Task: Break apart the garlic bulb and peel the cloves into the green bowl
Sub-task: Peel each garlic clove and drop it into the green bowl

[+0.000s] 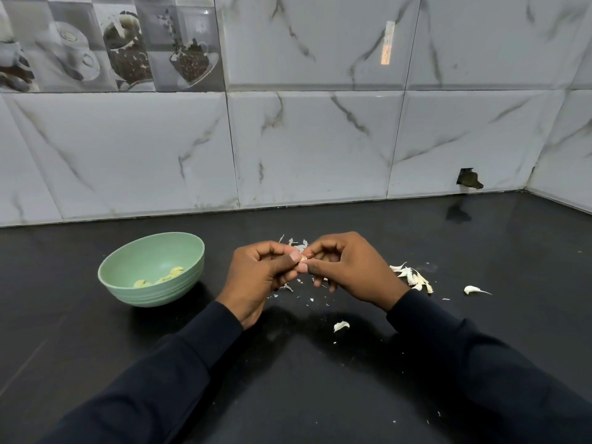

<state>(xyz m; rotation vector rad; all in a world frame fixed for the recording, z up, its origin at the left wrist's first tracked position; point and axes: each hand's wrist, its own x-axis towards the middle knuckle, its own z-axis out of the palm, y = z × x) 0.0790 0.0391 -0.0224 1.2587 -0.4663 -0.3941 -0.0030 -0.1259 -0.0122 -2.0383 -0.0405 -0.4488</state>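
Both hands are together above the counter [480, 238], meeting on one garlic clove [303, 259]. The left hand [259, 277] pinches it between thumb and forefinger, and the right hand [349, 270] nips at its exposed end with its fingertips. Little of the clove shows, so I cannot tell how much skin is left on it.

To do this well, the left hand should hold the clove steady while the right catches a loose edge at the tip and strips lengthwise, turning the clove between pulls. The grip should be light, since a hard squeeze will probably bruise it.

Skin flakes [299, 246] are scattered under and beyond the hands, and peeling here keeps them out of the green bowl [153, 293] at nine o'clock, which holds a few peeled cloves [174, 271]. Only the bare clove should go in.

A pile of unpeeled cloves [411, 277] lies at three o'clock, a lone clove [473, 290] lies beyond it, and another clove [341, 325] lies at five o'clock.
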